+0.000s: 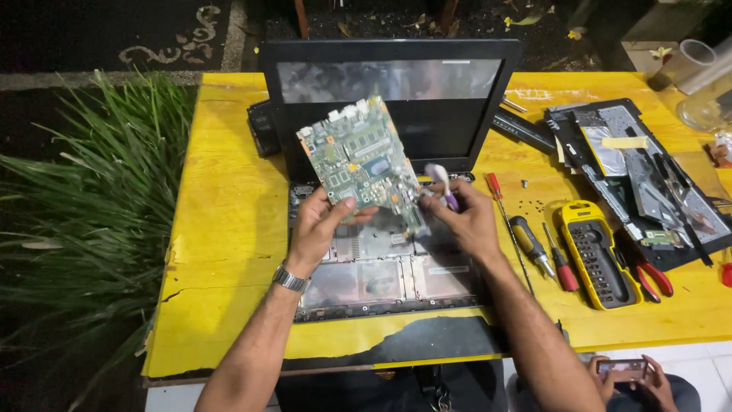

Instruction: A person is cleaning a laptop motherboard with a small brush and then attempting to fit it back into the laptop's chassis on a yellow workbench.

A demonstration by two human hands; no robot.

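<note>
A green circuit board [360,162] is held tilted above an opened laptop base [385,268], in front of the dark laptop screen [389,95]. The board is rectangular, crowded with small chips, silver connectors along its upper edge and a bluish square chip near its middle. Its lower left corner is gripped by the left hand [322,225], the thumb pressed on the front face and the fingers curled behind; a metal wristwatch [291,279] is worn on that wrist. The right hand [463,220] is closed around a small brush with a purple handle [442,185], whose pale tip is set against the board's lower right edge, just beside the fingertips.

To the right of the right hand's fingers, screwdrivers [534,246] with red and black-yellow handles are laid on the yellow table [229,221]. Further right, a yellow and black case of bits [596,254] lies open, and red-handled pliers [648,273] are seen next to it. Beyond these, a removed black laptop panel [633,172] is lying, with a pale yellow rectangular strip of tape [624,142] stuck on its silver foil. At the lower right, another person's hands [633,379] are holding a phone.
</note>
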